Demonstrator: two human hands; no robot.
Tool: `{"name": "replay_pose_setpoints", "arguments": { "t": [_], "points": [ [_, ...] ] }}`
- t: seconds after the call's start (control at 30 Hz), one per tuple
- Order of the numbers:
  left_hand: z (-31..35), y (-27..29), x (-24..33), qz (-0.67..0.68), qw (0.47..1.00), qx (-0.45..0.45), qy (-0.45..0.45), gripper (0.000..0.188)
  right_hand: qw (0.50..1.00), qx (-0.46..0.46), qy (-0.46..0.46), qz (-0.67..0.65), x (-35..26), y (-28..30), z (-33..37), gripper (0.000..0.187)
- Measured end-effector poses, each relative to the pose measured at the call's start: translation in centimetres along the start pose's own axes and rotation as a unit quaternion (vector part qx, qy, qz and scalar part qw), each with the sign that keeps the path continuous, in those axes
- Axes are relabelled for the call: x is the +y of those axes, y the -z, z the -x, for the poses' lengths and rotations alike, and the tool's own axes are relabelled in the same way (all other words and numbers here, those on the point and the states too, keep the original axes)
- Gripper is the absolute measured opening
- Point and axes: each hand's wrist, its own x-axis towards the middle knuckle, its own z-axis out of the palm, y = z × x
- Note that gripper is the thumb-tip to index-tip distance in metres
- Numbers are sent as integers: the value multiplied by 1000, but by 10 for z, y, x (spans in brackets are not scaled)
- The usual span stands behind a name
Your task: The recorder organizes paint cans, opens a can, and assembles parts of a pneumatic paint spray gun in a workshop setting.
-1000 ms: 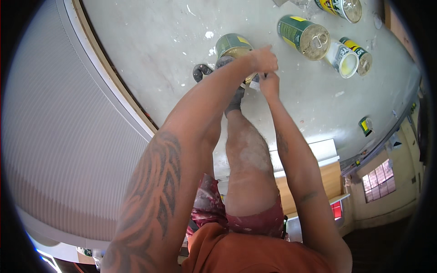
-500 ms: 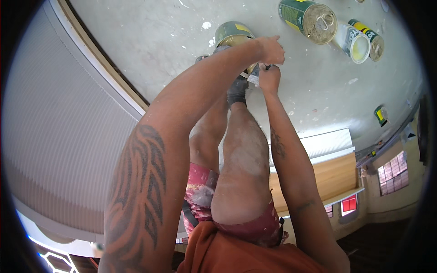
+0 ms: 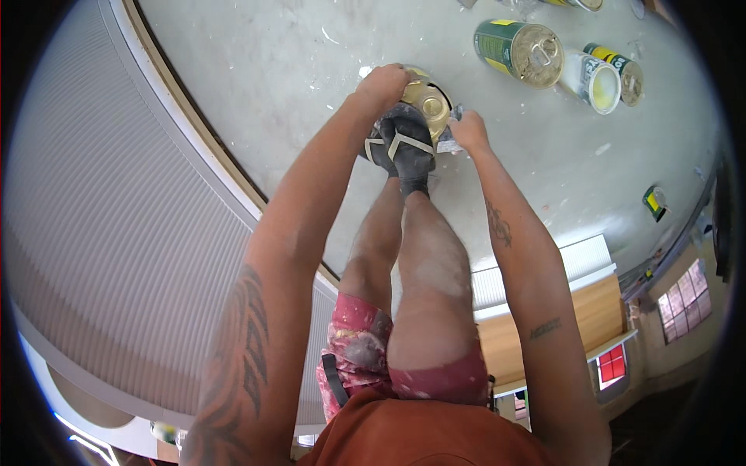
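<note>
A metal can [image 3: 430, 99] with a gold-coloured end stands on the floor just beyond my feet. My left hand [image 3: 386, 85] is closed at its left edge, with the fingertips partly hidden. To the right of the can, my right hand [image 3: 469, 130] is closed round a flat greyish tool [image 3: 449, 142] that looks like a scraper; its handle is mostly covered by my fingers. My feet [image 3: 408, 147], in dark socks and sandals with pale straps, are close against the near side of the can.
A large green can [image 3: 519, 53] lies farther right, beside a white tub [image 3: 602, 85] and a smaller green can [image 3: 631, 81]. Another green and yellow container [image 3: 654, 202] is at the far right. A ribbed pale panel [image 3: 116, 233] runs along the left.
My left hand has drawn back leftward from near my right hand to the can's left edge. My right hand has shifted slightly right and down, still holding the flat tool.
</note>
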Motion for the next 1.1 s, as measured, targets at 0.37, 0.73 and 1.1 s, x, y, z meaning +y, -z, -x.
{"name": "replay_pose_setpoints", "arguments": {
  "t": [0.37, 0.73, 1.1],
  "points": [
    [46, -41, 15, 162, 949, 158, 219, 24, 983, -53, 103, 143, -26, 41, -28, 37],
    [25, -32, 50, 17, 964, 264, -26, 31, 993, -67, -96, -6, -41, 43, 15, 30],
    [-29, -11, 65, 109, 966, 108, -209, 21, 999, -6, -44, 30, -32, 24, 11, 22]
  ]
}}
